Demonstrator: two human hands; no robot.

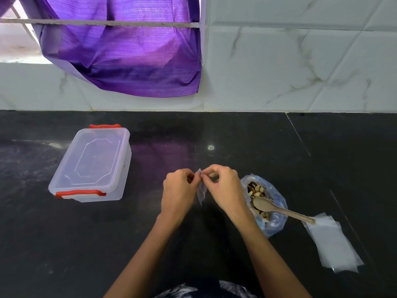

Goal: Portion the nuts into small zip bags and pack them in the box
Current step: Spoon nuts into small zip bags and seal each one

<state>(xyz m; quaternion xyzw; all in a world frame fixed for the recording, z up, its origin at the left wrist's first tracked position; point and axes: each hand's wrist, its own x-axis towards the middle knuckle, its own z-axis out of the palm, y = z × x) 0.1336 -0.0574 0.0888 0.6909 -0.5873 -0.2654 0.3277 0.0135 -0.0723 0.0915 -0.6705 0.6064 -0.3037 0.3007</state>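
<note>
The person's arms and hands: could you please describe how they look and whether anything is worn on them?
Both forearms are bare as far up as the head view shows; no sleeves reach them. The left hand and right hand show no gloves, rings, watch or bracelets. At the bottom edge, a dark garment with a pale pattern covers the body.

Two bare hands meet fingertip to fingertip above the counter.
The left hand (179, 188) and right hand (225, 183) each curl fingers and thumb, pinching the top of a small clear plastic zip bag (202, 191); both forearms angle inward.
</note>
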